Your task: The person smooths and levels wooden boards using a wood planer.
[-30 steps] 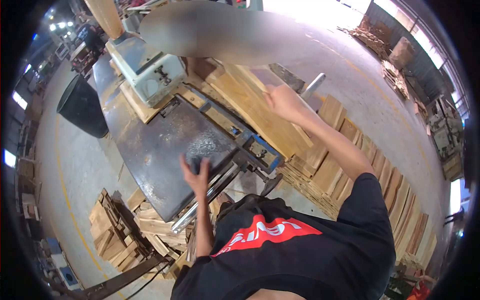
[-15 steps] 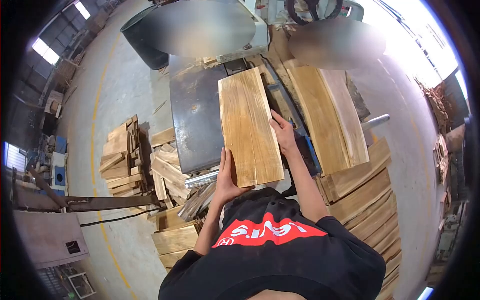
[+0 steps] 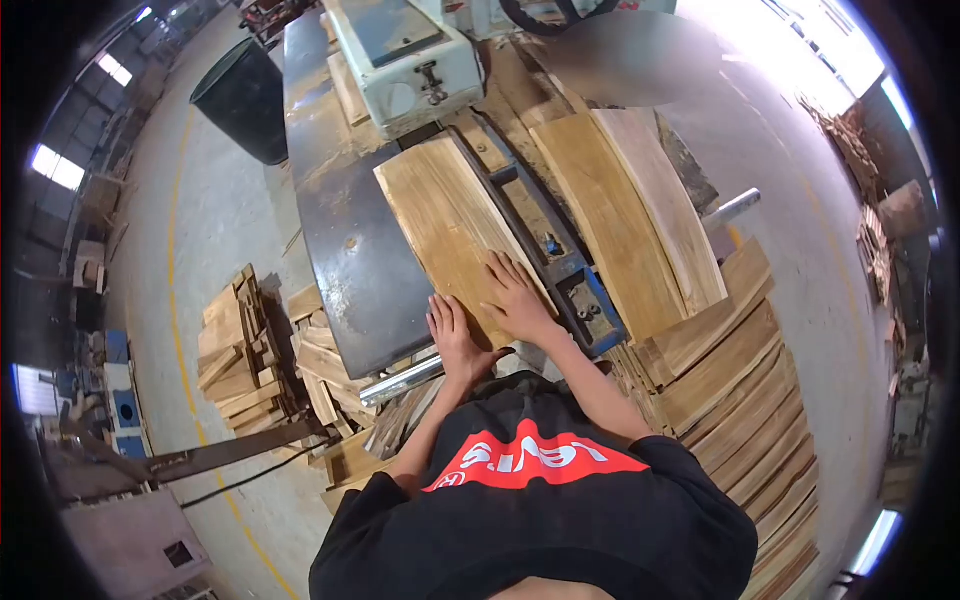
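Note:
A wide wooden board [image 3: 445, 215] lies flat on the dark metal machine table [image 3: 365, 250], alongside a slotted black fence [image 3: 520, 190]. My right hand [image 3: 520, 303] rests palm down on the board's near part, fingers stretched and spread. At the near left corner my left hand [image 3: 460, 340] touches the board, its fingers extended along the left edge and its thumb toward the near end. The far end of the board lies close to the white machine housing [image 3: 420, 75].
Right of the fence lie a brown plank [image 3: 610, 220] and a paler plank [image 3: 665, 200]. Stacked boards [image 3: 745, 410] stand at the right, offcuts [image 3: 240, 350] at the left. A black bin [image 3: 245, 100] stands beyond. A blurred patch covers the far side near a handwheel [image 3: 555, 10].
The board has turned slightly and now lies left of the fence. My right hand has moved from its right edge onto its top face. The view has shifted, showing more of the housing.

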Tool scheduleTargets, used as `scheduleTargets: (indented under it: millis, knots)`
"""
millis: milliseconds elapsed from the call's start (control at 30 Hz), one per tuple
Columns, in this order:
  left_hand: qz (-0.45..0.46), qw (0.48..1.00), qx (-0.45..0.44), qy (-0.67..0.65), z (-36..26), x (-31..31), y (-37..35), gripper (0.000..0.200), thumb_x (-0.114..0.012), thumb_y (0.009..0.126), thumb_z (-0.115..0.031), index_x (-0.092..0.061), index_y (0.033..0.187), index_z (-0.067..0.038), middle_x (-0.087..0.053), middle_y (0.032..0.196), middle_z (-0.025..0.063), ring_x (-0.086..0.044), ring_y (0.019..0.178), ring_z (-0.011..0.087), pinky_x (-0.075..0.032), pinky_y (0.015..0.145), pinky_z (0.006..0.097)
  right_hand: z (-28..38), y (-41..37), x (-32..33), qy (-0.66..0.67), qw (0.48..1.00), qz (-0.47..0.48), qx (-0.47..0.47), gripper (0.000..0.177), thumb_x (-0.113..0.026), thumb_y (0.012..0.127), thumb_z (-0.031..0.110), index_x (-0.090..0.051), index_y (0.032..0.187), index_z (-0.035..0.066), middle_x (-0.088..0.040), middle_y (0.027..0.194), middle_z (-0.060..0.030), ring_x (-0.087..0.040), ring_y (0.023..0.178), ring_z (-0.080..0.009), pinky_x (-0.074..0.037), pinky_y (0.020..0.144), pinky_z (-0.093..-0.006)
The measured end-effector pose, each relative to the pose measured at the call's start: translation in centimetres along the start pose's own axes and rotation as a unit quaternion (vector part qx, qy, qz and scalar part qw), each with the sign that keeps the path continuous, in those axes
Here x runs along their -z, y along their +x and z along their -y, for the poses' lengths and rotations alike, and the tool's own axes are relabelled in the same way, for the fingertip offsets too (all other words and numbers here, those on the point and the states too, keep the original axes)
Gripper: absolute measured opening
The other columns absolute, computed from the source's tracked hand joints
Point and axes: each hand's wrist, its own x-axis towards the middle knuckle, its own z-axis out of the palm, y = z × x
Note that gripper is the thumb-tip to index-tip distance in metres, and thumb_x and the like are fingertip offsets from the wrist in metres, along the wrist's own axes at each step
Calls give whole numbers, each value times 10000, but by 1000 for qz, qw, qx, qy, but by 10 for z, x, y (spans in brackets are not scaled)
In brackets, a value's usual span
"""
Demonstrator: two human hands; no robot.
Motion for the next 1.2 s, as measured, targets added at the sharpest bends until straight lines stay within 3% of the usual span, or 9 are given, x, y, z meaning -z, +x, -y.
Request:
scheduleTargets:
  millis: [33, 133, 167, 267, 333, 500, 933, 1200]
  knots:
    - [-8, 1000, 3, 6, -4, -2, 6, 1473, -1025, 474, -447, -265, 1604, 114, -284, 1652, 385, -200, 1600, 494, -189, 1292, 589, -4, -3, -3, 6, 1000, 2, -12, 692, -687, 975, 278, -471, 1564, -14, -381, 1681, -221, -297, 1589, -386, -218, 1310, -484]
    - [-17, 999, -29, -6, 8, -4, 12, 1441, -1015, 499, -460, -281, 1594, 122, -294, 1642, 396, -216, 1590, 508, -211, 1281, 600, -7, 4, -6, 55, 998, 0, -42, 674, -678, 979, 277, -480, 1561, 1, -392, 1676, -213, -324, 1579, -366, -233, 1304, -488]
    - [-33, 999, -35, 15, 13, -8, 16, 1509, -1003, 470, -596, -299, 1582, 143, -320, 1635, 391, -220, 1587, 514, -219, 1282, 593, -6, 7, -8, 47, 998, -9, -47, 667, -676, 978, 276, -487, 1556, 0, -398, 1675, -208, -331, 1576, -362, -234, 1303, -488]
    - [-48, 998, -47, 15, 20, -5, 36, 1413, -971, 530, -601, -347, 1560, 137, -339, 1608, 414, -264, 1561, 538, -228, 1278, 590, -9, 25, -16, 24, 998, -26, -49, 648, -669, 982, 275, -502, 1547, 4, -416, 1669, -193, -351, 1569, -353, -245, 1298, -483]
    - [-37, 998, -49, 20, 26, 1, 54, 1444, -956, 508, -667, -365, 1538, 153, -355, 1592, 422, -277, 1552, 543, -238, 1273, 590, -15, 44, -25, 11, 998, -37, -39, 638, -660, 991, 277, -506, 1551, 13, -431, 1665, -179, -364, 1565, -348, -258, 1292, -475]
    - [-38, 997, -50, 37, 42, 11, 105, 1518, -923, 478, -767, -365, 1510, 196, -368, 1572, 439, -279, 1552, 540, -237, 1267, 602, -26, 98, -43, 5, 994, -98, -41, 488, -674, 972, 231, -644, 1411, 20, -585, 1532, -187, -510, 1457, -359, -367, 1237, -473]
    - [-29, 998, -29, 40, 85, 8, 187, 1537, -917, 477, -768, -341, 1543, 176, -317, 1609, 439, -253, 1569, 530, -222, 1272, 599, -48, 183, -68, 45, 983, -175, -44, 279, -662, 945, 160, -746, 1184, 43, -711, 1359, -170, -640, 1323, -338, -460, 1164, -467]
    - [-93, 996, -1, -6, 97, 7, 216, 1526, -935, 482, -718, -317, 1579, 145, -323, 1639, 389, -290, 1576, 464, -238, 1284, 536, -62, 226, -83, 24, 982, -186, -23, 209, -655, 955, 142, -741, 1107, 27, -731, 1313, -176, -665, 1284, -347, -489, 1124, -466]
